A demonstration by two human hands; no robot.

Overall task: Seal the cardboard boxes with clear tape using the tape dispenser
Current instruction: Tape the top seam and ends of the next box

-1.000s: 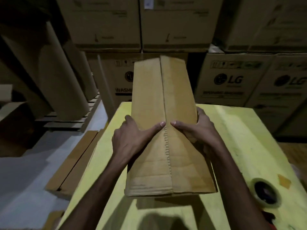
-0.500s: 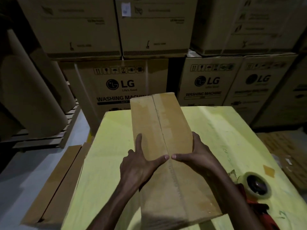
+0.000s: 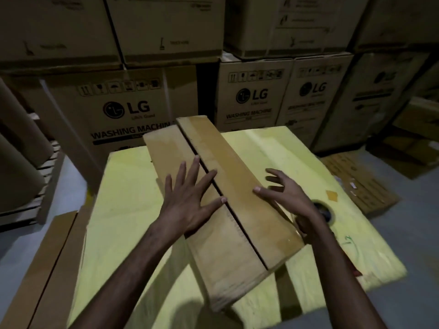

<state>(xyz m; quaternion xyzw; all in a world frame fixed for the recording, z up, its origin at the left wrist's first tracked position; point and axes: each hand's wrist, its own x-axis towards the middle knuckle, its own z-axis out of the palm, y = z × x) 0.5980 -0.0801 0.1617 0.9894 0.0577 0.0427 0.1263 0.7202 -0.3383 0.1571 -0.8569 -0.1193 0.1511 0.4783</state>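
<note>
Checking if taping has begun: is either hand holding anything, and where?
Nothing is held. The left hand lies flat on the cardboard box; the right hand, fingers spread, touches its right flap.

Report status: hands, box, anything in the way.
Left hand open, flat on left flap. Right hand open at right flap's edge. Box seam gaping. Tape roll on table, behind right wrist.

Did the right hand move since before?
Yes. The right hand moved right, away from the box seam, toward the tape roll on the yellow table.
</note>
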